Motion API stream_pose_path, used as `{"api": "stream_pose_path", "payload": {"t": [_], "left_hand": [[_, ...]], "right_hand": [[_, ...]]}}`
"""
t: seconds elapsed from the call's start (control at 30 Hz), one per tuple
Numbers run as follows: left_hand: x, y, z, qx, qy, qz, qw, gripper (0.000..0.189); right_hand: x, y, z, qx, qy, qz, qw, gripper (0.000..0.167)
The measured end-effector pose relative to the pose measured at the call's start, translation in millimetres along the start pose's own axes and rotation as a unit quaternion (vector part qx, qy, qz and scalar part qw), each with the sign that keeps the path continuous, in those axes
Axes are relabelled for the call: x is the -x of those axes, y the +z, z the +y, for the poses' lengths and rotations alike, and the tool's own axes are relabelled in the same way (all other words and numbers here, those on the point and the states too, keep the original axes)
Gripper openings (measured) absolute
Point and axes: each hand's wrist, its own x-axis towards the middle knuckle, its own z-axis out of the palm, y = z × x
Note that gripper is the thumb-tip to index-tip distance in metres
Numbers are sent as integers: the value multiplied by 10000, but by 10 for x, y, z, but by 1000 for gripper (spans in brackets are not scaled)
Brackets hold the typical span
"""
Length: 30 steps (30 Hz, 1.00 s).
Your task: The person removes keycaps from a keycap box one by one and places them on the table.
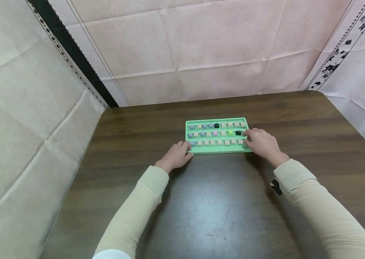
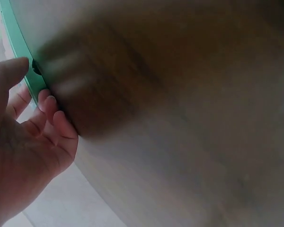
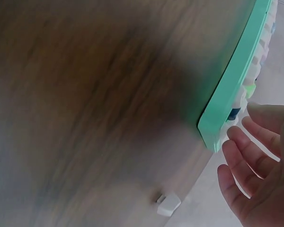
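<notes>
A green tray (image 1: 220, 152) on the wooden table holds three rows of small keycaps, mostly white, with some lilac, black, pink and lime. My left hand (image 1: 177, 154) grips the tray's near left corner, its thumb along the front edge and fingers at the side, as the left wrist view (image 2: 33, 142) confirms. At the tray's right end, my right hand (image 1: 262, 144) has its thumb and fingertips at the last keycaps, close to a black keycap (image 1: 238, 133). Its other fingers are bent loosely apart in the right wrist view (image 3: 260, 165). Whether a keycap is between its fingertips is hidden.
A small white piece with a dark end (image 3: 169, 204) lies on the table past the tray's corner in the right wrist view. Pale cloth (image 1: 185, 46) hangs behind the brown table (image 1: 208, 201) and on both sides.
</notes>
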Motion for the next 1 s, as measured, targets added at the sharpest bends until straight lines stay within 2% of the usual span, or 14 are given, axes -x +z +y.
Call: {"api": "stream_pose_path", "payload": {"t": [0.27,0.53,0.7,1.0], "left_hand": [[-28,10,-44,-163,178,-70,9997,23],[-53,-2,-48,-300,301,-36,9991,23],[-69,12,-55,-365,284,-25,9989,24],[-78,-17,-25,-273,191,-215,9992,24]], "right_hand": [[-30,92,-46,373,-350,91,9986,28],[-67,110,-68,483,-313,85,9983,29],[-78,118,-71,575,-395,109,9975,27],[-86,132,-53,632,-491,204,9966,22]]}}
